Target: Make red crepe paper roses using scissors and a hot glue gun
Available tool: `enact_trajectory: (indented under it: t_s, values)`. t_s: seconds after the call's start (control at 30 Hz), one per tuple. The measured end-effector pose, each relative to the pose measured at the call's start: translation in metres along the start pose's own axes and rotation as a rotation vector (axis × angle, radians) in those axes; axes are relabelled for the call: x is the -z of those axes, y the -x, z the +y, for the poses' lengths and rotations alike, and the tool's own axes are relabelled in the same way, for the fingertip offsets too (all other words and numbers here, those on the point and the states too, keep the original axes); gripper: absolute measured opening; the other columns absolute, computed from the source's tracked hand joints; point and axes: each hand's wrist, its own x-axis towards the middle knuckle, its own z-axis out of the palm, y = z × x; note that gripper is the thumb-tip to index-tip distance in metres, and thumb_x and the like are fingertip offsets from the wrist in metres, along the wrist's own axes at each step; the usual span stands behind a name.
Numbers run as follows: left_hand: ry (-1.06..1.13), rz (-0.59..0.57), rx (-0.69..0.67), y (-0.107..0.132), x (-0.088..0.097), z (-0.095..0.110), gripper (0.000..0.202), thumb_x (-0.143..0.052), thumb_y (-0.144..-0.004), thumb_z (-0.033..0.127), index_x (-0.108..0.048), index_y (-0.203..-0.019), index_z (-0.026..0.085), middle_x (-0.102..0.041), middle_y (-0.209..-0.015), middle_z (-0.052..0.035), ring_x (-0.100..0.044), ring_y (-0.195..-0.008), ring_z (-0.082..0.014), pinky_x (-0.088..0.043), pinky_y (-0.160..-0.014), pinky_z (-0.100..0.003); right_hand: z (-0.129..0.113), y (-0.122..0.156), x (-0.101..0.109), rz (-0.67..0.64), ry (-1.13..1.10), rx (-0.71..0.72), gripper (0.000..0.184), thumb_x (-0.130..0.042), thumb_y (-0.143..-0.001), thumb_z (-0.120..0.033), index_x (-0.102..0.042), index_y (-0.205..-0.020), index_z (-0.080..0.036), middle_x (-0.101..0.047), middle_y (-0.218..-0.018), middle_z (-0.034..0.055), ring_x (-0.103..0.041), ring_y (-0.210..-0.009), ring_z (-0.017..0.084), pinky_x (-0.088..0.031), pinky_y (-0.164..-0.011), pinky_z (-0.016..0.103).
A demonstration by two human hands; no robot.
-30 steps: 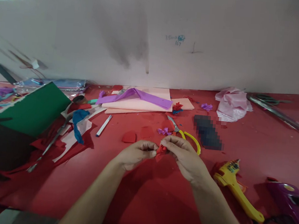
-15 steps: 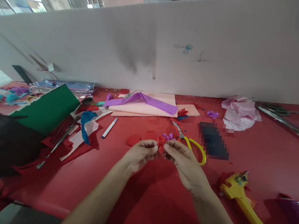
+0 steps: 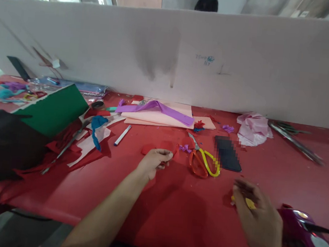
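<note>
red scrap [image 3: 176, 150], one, left hand [image 3: 153, 162] pinching; one glue gun [image 3: 250, 203], right hand [image 3: 262, 216] grip unclear

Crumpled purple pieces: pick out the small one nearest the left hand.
The purple piece beside the orange-and-yellow-handled scissors, just past the left hand; the others lie farther back, nearer the white partition.

A folded purple strip [image 3: 171, 113] is laid across flat pale-peach sheets [image 3: 147, 120]; crumpled thin pink material [image 3: 253, 128] is seen beside a slim silvery rod [image 3: 296, 144]; a white blue-ended pen [image 3: 122, 135] is set near the sheets.
</note>
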Motion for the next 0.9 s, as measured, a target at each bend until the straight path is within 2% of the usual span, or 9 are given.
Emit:
enact_trajectory:
  t_s: [0.13, 0.2, 0.27, 0.37, 0.57, 0.67, 0.73, 0.83, 0.9]
  values:
    - [-0.182, -0.070, -0.011, 0.034, 0.006, -0.003, 0.019, -0.074, -0.059, 0.029, -0.064, -0.064, 0.014, -0.051, -0.052, 0.0031, -0.041, -0.046, -0.0059, -0.023, -0.047, -0.021, 0.062, 0.011, 0.025, -0.027, 0.476, 0.129, 0.044, -0.043, -0.074, -0.045, -0.057, -0.106, -0.019, -0.064, -0.105, 0.0157, -0.057, -0.102, 0.038, -0.038, -0.092, 0.054]
    - [-0.267, -0.093, 0.006, 0.052, 0.015, -0.011, 0.015, -0.069, -0.064, 0.028, -0.066, -0.067, 0.014, -0.053, -0.054, 0.0023, -0.044, -0.049, -0.0071, -0.028, -0.051, -0.022, 0.079, 0.016, 0.026, -0.065, 0.600, 0.135, 0.046, -0.043, -0.074, -0.043, -0.056, -0.110, -0.017, -0.062, -0.108, 0.0177, -0.057, -0.102, 0.039, -0.040, -0.090, 0.055]
    - [-0.363, -0.036, 0.000, 0.065, 0.025, -0.022, 0.012, -0.065, -0.067, 0.025, -0.068, -0.069, 0.014, -0.056, -0.057, 0.0011, -0.047, -0.052, -0.0085, -0.032, -0.055, -0.023, 0.086, 0.019, 0.024, -0.115, 0.665, 0.177, 0.046, -0.042, -0.074, -0.039, -0.056, -0.111, -0.015, -0.061, -0.110, 0.0193, -0.056, -0.102, 0.038, -0.042, -0.089, 0.053]
    - [-0.496, 0.080, -0.064, 0.073, 0.038, -0.036, 0.011, -0.060, -0.069, 0.021, -0.069, -0.067, 0.015, -0.061, -0.058, -0.0004, -0.050, -0.055, -0.0109, -0.035, -0.059, -0.024, 0.085, 0.017, 0.020, -0.140, 0.685, 0.184, 0.049, -0.041, -0.075, -0.038, -0.056, -0.112, -0.010, -0.059, -0.110, 0.0222, -0.055, -0.103, 0.038, -0.043, -0.088, 0.050]
    - [-0.699, 0.206, -0.145, 0.068, 0.046, -0.045, 0.012, -0.060, -0.069, 0.020, -0.070, -0.062, 0.018, -0.063, -0.051, -0.0017, -0.058, -0.055, -0.0154, -0.037, -0.058, -0.026, 0.077, -0.002, 0.010, -0.181, 0.640, 0.021, 0.059, -0.051, -0.069, -0.042, -0.053, -0.119, -0.010, -0.064, -0.095, 0.0211, -0.061, -0.090, 0.042, -0.047, -0.075, 0.051]
    - [-0.642, 0.251, -0.133, 0.067, 0.044, -0.047, 0.011, -0.061, -0.071, 0.020, -0.067, -0.062, 0.017, -0.060, -0.047, -0.0011, -0.057, -0.051, -0.0145, -0.038, -0.055, -0.025, 0.065, -0.004, 0.010, -0.203, 0.662, -0.062, 0.062, -0.051, -0.070, -0.042, -0.052, -0.121, -0.008, -0.064, -0.097, 0.0260, -0.062, -0.088, 0.043, -0.046, -0.069, 0.048]
    - [-0.558, 0.260, -0.103, 0.066, 0.044, -0.049, 0.009, -0.062, -0.072, 0.019, -0.064, -0.063, 0.016, -0.058, -0.045, 0.0001, -0.056, -0.046, -0.0129, -0.038, -0.051, -0.024, 0.053, 0.001, 0.015, -0.157, 0.652, -0.106, 0.060, -0.048, -0.073, -0.042, -0.052, -0.122, -0.007, -0.063, -0.097, 0.0275, -0.062, -0.085, 0.043, -0.045, -0.066, 0.048]
    - [-0.461, 0.255, -0.068, 0.065, 0.046, -0.050, 0.009, -0.062, -0.074, 0.016, -0.057, -0.067, 0.016, -0.057, -0.046, 0.0021, -0.055, -0.042, -0.0109, -0.038, -0.046, -0.021, 0.033, 0.013, 0.023, -0.091, 0.535, -0.069, 0.049, -0.046, -0.075, -0.043, -0.059, -0.111, -0.013, -0.065, -0.092, 0.0219, -0.062, -0.082, 0.041, -0.045, -0.067, 0.050]
    - [-0.429, 0.249, -0.061, 0.065, 0.047, -0.050, 0.011, -0.061, -0.076, 0.016, -0.053, -0.068, 0.016, -0.057, -0.047, 0.0028, -0.056, -0.042, -0.0099, -0.039, -0.045, -0.020, 0.019, 0.023, 0.024, -0.113, 0.381, -0.015, 0.038, -0.048, -0.075, -0.045, -0.064, -0.097, -0.018, -0.065, -0.084, 0.0177, -0.061, -0.083, 0.040, -0.044, -0.070, 0.050]
